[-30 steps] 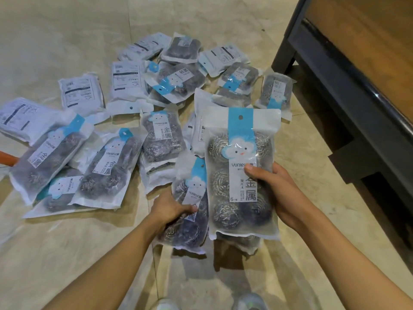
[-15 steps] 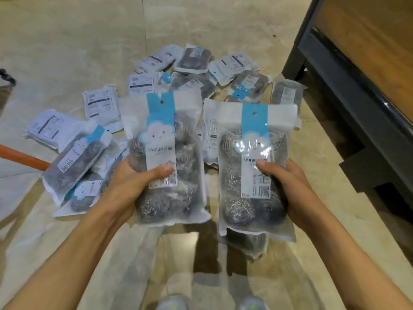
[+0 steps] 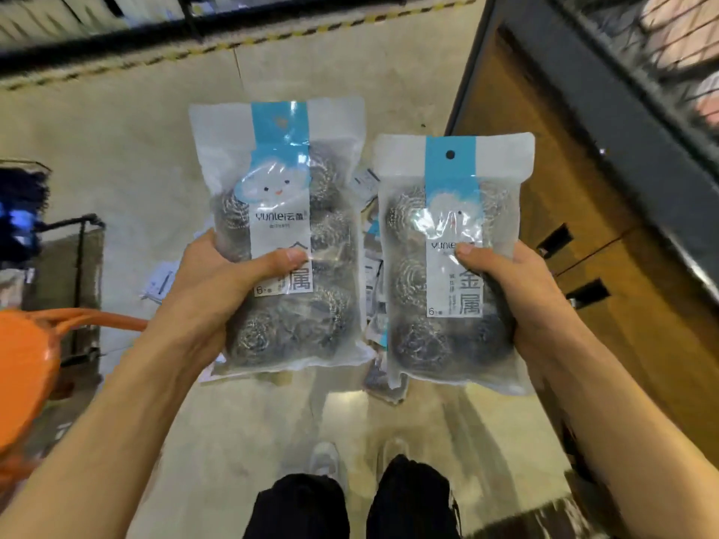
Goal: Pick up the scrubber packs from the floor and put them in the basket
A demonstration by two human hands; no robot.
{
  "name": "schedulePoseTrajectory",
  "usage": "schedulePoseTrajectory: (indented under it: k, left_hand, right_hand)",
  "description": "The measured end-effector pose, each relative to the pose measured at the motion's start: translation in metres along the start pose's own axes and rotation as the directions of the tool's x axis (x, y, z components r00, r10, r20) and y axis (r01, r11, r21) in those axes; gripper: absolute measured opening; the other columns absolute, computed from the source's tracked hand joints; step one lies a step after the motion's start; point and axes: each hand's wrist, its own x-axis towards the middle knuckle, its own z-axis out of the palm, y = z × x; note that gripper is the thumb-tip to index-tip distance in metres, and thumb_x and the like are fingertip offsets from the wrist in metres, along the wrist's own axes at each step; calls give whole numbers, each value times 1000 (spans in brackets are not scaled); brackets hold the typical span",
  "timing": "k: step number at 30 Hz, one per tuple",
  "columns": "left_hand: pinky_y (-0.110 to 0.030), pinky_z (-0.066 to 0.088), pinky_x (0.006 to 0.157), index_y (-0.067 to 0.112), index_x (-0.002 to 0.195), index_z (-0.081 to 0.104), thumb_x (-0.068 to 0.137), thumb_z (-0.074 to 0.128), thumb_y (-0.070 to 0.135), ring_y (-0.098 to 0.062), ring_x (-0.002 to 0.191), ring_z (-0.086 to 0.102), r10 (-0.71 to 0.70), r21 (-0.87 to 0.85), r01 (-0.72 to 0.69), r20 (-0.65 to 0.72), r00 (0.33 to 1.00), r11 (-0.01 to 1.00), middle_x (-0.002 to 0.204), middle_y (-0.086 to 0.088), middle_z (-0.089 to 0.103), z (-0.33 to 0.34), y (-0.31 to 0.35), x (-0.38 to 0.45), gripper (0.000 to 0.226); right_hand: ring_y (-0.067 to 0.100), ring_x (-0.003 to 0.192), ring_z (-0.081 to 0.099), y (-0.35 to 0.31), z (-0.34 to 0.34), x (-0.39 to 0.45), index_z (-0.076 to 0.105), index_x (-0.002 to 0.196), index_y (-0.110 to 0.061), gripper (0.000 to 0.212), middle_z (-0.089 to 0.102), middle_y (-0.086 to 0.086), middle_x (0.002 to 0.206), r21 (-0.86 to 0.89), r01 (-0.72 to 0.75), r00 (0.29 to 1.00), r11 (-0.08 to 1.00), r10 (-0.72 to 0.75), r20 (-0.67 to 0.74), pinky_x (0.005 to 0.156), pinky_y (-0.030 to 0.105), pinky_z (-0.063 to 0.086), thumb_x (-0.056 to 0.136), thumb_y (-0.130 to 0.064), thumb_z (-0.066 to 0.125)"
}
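Two scrubber packs are held up side by side in the head view, well above the floor (image 3: pixel 136 149), each upright with its blue header strip at the top. The left hand (image 3: pixel 218 289) grips the left pack (image 3: pixel 280 235) from its left edge, thumb (image 3: pixel 280 260) pressed across the white label on the front, the other fingers hidden behind. The right hand (image 3: pixel 517 293) grips the right pack (image 3: pixel 451 266) from its right edge in the same way, thumb (image 3: pixel 472 254) on the label. Both hands are closed around their packs. The left pack sits a little higher than the right pack, and the two are just beside each other with a narrow gap between them.

Through that gap and below the left pack, more packs (image 3: pixel 373 266) lie on the floor, mostly hidden. An orange basket (image 3: pixel 23 367) shows at the frame's left edge, well left of the left pack, with its orange handle (image 3: pixel 101 319) reaching toward the left wrist. Right of the right pack stands a wooden cabinet (image 3: pixel 607 266) with dark slot handles. Below the packs, near the bottom edge, the person's dark trouser legs (image 3: pixel 412 499) and pale shoes (image 3: pixel 323 459) stand on the floor. The far background is blurred.
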Motion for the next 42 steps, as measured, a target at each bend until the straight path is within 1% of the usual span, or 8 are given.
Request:
schedulePoseTrajectory:
  k: [3,11,17,22,29,32,36,42]
  left_hand:
    - [-22,59,60,18,101,74,53,84,15,-12,76,78,41,2,-41,10,999,999,86,5,81,5,100,-42,49]
    - [-32,60,81,20,108,76,44,96,31,-16,95,78,163,73,-166,41,986,983,101,2,81,4,294,-141,68]
    - [-27,61,70,21,108,77,41,95,47,-17,92,78,252,75,-256,63,966,964,101,1,81,-7,347,-183,74]
    - [-38,57,83,20,112,77,22,98,64,-22,95,78,233,51,-245,166,958,968,105,-2,81,-10,354,-191,102]
    - [-30,62,66,28,90,83,11,96,65,-18,82,79,178,60,-220,406,897,974,94,-1,81,-5,349,-191,88]
    - [-23,59,56,20,90,80,16,99,56,-16,75,78,148,70,-218,534,833,973,88,0,81,12,348,-198,85]
    - [-23,60,56,21,94,75,54,85,21,-11,70,77,87,74,-183,673,734,980,82,6,81,58,341,-227,42]
    - [-25,61,66,22,101,76,61,82,19,-11,83,78,-2,126,-242,889,457,962,92,7,81,147,314,-310,41]
  right_hand:
    - [19,82,79,-105,3,-55,68,117,-15,21,81,5,95,4,22,1000,1000,-22,16,65,27,62,96,-18,68]
    - [23,80,79,-293,4,-164,70,114,-14,20,81,9,93,118,121,993,986,-119,-23,65,32,63,94,-14,69]
    - [32,96,77,-327,-1,-211,70,123,-12,30,79,14,108,160,181,983,970,-171,-72,83,43,63,93,-16,70]
    - [32,97,77,-327,3,-247,70,125,-10,32,79,15,108,172,240,967,955,-218,-136,80,41,64,93,-16,69]
    - [29,95,78,-310,13,-313,69,126,-11,32,79,13,109,183,294,908,938,-214,-360,76,38,63,94,-17,69]
    - [29,98,77,-295,12,-353,69,126,-12,32,79,12,110,199,321,852,926,-190,-488,75,36,63,94,-16,68]
    - [28,95,78,-271,2,-419,70,124,-10,31,80,12,107,196,345,720,918,-124,-683,76,37,64,94,-15,69]
    - [27,96,78,-229,-20,-552,70,123,-12,28,80,11,108,197,425,443,883,-13,-897,77,35,65,96,-16,66]
